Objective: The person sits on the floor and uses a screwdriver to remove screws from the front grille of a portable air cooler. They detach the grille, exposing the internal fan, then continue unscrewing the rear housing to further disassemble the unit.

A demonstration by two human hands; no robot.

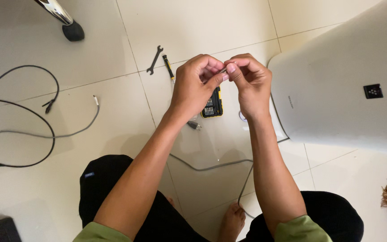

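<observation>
Hands: left hand [196, 85] and right hand [249, 83] meet at upper centre of the frame, above a pale tiled floor [211, 27], knuckles almost touching.
Left fingers: curled inward, thumb and forefinger pressed together on the near end of a small metal bit [222, 71].
Right fingers: bunched, thumb and forefinger tips pinching the other end of the same bit; remaining fingers folded behind.
Held item: thin silvery piece, mostly hidden by the fingertips, too small to tell its exact kind, sits between the two thumbs just above centre.
Bit case: black and yellow screwdriver bit case [213, 105] lies open on the floor directly below the hands, partly covered by the left palm.
Tools: black open-ended wrench [155, 59] and a black and yellow screwdriver [168, 67] lie side by side on the tile, left of the hands.
Appliance: large white appliance housing [337, 89] fills the right side of the frame, with a small dark square badge on its face.
Cables: black cable [23, 105] loops at left; grey cable [68, 133] curves beside it; another grey cord [211, 166] with a plug [194, 125] runs under the forearms.
Seated figure: black trousers, green sleeves and a bare foot [232, 219] at lower frame.
Chair leg: chrome leg with black foot cap [72, 31] at upper left.
</observation>
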